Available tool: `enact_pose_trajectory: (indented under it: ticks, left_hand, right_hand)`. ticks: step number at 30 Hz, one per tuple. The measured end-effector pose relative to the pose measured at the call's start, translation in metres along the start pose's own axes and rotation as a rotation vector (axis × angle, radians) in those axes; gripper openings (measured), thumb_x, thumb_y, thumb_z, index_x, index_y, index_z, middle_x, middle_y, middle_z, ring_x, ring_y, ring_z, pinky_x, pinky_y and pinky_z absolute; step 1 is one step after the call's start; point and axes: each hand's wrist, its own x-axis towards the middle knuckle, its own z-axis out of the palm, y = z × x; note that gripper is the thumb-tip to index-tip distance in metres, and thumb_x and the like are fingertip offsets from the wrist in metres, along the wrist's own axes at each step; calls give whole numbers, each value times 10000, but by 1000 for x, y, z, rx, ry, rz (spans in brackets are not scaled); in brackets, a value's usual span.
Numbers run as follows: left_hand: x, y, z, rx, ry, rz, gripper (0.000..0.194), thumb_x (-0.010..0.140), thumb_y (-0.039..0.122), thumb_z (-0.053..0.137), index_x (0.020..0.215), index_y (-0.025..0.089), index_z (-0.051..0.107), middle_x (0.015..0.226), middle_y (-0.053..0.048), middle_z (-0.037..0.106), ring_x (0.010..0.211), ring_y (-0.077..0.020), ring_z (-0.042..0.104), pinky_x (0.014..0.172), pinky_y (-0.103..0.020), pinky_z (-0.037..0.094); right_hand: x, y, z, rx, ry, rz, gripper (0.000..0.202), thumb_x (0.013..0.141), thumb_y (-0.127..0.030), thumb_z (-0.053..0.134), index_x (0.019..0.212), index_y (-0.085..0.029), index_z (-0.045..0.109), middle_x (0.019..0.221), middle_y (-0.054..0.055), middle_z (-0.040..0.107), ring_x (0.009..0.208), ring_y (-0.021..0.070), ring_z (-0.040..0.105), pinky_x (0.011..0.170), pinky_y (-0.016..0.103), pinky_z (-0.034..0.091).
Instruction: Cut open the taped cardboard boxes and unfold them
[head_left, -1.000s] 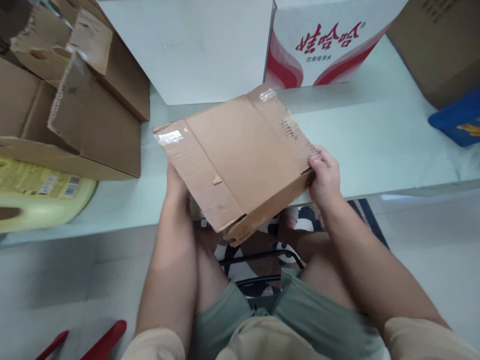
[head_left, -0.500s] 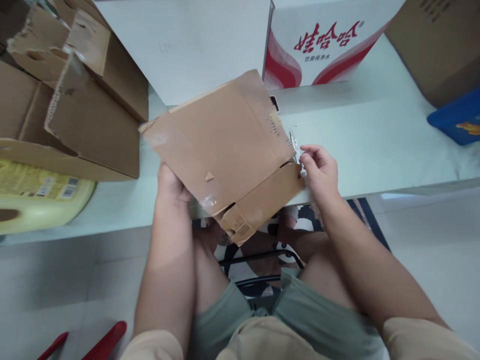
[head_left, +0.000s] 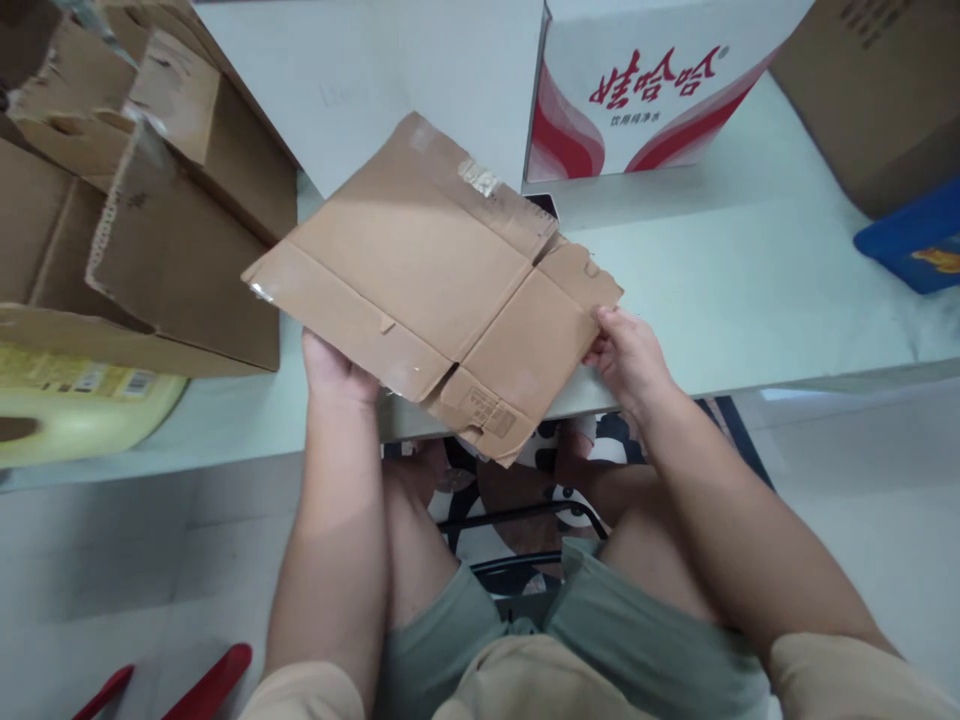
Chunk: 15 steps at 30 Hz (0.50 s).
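Note:
A creased brown cardboard sheet (head_left: 420, 250), like an opened-out box, is held tilted above the table's front edge. It has a torn right edge, slots, and bits of clear tape. My left hand (head_left: 334, 370) supports it from below at the left side, with its fingertips hidden underneath. At the right corner my right hand (head_left: 622, 350) pinches the board between thumb and fingers. Just behind the sheet, a small dark object (head_left: 543, 206) lies partly covered on the table.
Brown cardboard boxes (head_left: 210, 270) with a pale yellow jug (head_left: 142, 420) in front stand at left. A white box (head_left: 390, 70) and a red-and-white carton (head_left: 645, 90) stand behind. To the right are another brown box (head_left: 870, 90) and a blue container (head_left: 915, 240). A pale cloth covers the table (head_left: 750, 280).
The cardboard has turned and tipped, with its right flap now spread outward. My right hand has moved slightly left and taken hold of that flap's corner. My left hand has shifted a little left.

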Motion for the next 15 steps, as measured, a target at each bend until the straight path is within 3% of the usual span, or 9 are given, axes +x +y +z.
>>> enact_pose_trajectory:
  ticks: [3, 8, 10, 13, 15]
  left_hand:
    - [0, 0, 1, -20, 11, 11, 413, 1033, 358, 353, 937, 162, 704, 906, -87, 796, 1218, -254, 677, 1037, -387, 570]
    - [-5, -1, -1, -15, -152, -47, 613, 1024, 621, 306, 1103, 174, 718, 1170, -89, 772, 1272, -274, 669, 1016, -384, 602]
    - [-4, -3, -3, 46, -133, -57, 443, 1021, 532, 430, 1098, 204, 719, 1174, -77, 770, 1238, -264, 693, 991, -360, 613]
    - [-1, -6, -7, 97, -51, -86, 145, 943, 232, 598, 1012, 197, 720, 1002, -65, 787, 1015, -234, 760, 943, -340, 629]
    - [2, -8, -8, 82, -30, -87, 172, 882, 88, 597, 963, 182, 716, 925, -49, 781, 856, -198, 758, 929, -326, 633]
  right_hand:
    - [-3, -2, 3, 45, -45, 13, 549, 576, -593, 917, 859, -225, 624, 682, -31, 626, 563, 116, 559, 444, 225, 400]
    - [0, 1, 3, 33, -15, -29, 528, 586, -582, 914, 864, -233, 631, 705, -24, 645, 620, 141, 584, 501, 249, 432]
    - [-1, 3, 3, 39, 7, -25, 533, 574, -581, 919, 858, -232, 632, 706, -26, 644, 596, 128, 558, 490, 244, 418]
    - [-1, 3, 5, 46, 44, -44, 545, 567, -593, 919, 840, -230, 618, 674, -42, 611, 554, 106, 515, 456, 225, 378]
    - [-2, 1, 5, 47, 37, -67, 539, 591, -610, 902, 827, -235, 596, 644, -53, 580, 530, 101, 498, 433, 219, 353]
